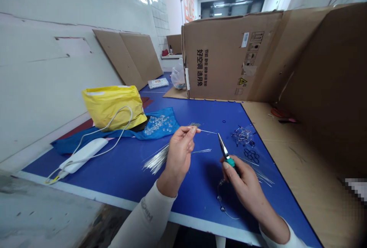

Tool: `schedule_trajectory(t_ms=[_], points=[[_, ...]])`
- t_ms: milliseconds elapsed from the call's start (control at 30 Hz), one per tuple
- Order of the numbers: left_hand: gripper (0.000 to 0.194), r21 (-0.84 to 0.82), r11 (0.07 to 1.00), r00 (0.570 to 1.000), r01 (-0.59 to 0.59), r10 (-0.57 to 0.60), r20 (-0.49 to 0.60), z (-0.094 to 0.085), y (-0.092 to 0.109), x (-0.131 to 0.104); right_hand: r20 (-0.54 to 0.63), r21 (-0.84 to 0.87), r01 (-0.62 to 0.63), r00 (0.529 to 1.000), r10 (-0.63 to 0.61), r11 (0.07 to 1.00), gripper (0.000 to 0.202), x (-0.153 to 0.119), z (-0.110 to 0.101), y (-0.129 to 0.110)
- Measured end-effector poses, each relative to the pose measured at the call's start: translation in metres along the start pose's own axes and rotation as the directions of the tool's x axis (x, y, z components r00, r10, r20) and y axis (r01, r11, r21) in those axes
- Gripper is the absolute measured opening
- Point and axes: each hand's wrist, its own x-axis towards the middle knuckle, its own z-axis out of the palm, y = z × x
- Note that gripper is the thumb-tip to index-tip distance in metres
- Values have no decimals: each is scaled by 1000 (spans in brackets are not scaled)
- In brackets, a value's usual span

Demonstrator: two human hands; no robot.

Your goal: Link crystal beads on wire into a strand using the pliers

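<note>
Between thumb and fingers, my left hand (182, 146) pinches a thin metal wire (208, 131) that points right. My right hand (243, 177) is wrapped round needle-nose pliers (224, 149) with green handles. The pliers' tip meets the wire's far end; whether the jaws grip it is too small to tell. Below my right hand hangs or lies a beaded strand (220, 199) with clear beads; its upper end is hidden by the hand. A bundle of straight wires (157, 160) lies beside my left wrist, partly covered by it. More loose wires (262, 173) lie near my right hand.
Clear beads (159, 124) rest on blue cloth beside a yellow bag (114, 106). A white power strip (84, 156) with its cord lies front left. Black rings (251, 156) and a pile of small wire pieces (242, 136) are at right. A cardboard box (223, 75) stands behind.
</note>
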Motion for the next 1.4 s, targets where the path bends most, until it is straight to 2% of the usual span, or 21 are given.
schedule_trajectory(t_ms=[467,733,900,1167,1400], points=[[18,-19,1000,1000,-5,5,4,0,-3,1,27,52,-29,999,27,998,27,1,-1,-2],[17,-40,999,999,17,-16,38,0,-2,1,-38,-66,-14,999,11,998,27,1,0,0],[17,-55,996,994,71,-66,89,1,-7,0,-134,-205,41,989,-69,978,23,-2,4,4],[15,-119,981,980,154,-136,142,2,-12,-1,-165,-326,132,967,-194,936,19,-4,8,10],[10,-158,970,972,186,-157,175,2,-16,-2,-168,-358,152,960,-224,921,18,-4,9,14]])
